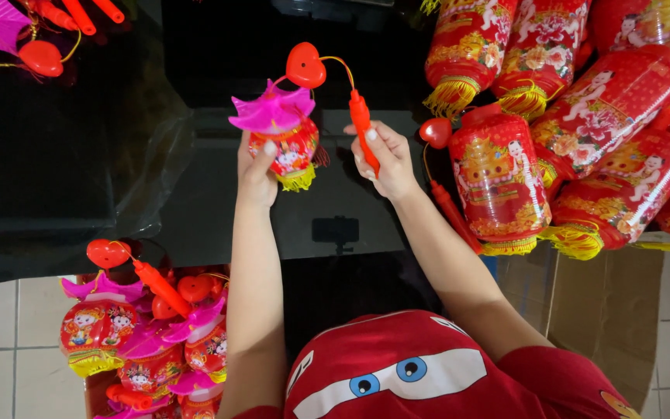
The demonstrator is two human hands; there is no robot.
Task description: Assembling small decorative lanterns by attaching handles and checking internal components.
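Observation:
My left hand (256, 172) grips a small red toy lantern (293, 151) with a pink petal-shaped top (271, 110) and a yellow fringe at its bottom. My right hand (385, 159) holds the lantern's orange stick handle (362, 128). A thin wire runs from the handle up to a red heart piece (305, 65) above the lantern. Both hands are raised over a black table (195, 202).
Several large red cylinder lanterns (583, 132) with yellow tassels are piled at the right over a cardboard box (606, 310). A box of small finished lanterns (145, 334) sits at lower left. More pink and red lantern parts (17, 35) lie at top left. Clear plastic film (160, 147) drapes the table.

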